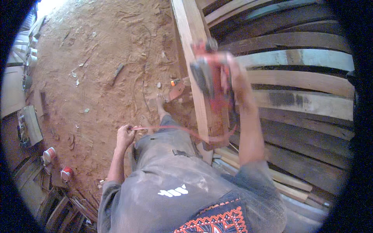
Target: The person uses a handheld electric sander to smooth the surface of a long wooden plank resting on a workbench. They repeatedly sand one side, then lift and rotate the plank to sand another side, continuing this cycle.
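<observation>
My right hand [234,73], blurred by motion, is closed around the grip of a red and black power tool that looks like an electric planer [217,87]. The tool rests on top of a long, thick wooden beam [190,23] running away from me. A red cord [171,127] trails from the tool's near end and sags across in front of my body. At the left, my left hand [126,136] pinches that cord between closed fingers, held away from the beam. Blur hides the tool's underside and finer parts.
Stacked boards [295,77] fill the right side beside the beam. Dusty brown ground [97,58] with scraps and a dark cable [144,70] lies to the left. A small orange-and-black object [173,82] is near my foot [159,100]. Red-and-white cans [66,173] stand at lower left.
</observation>
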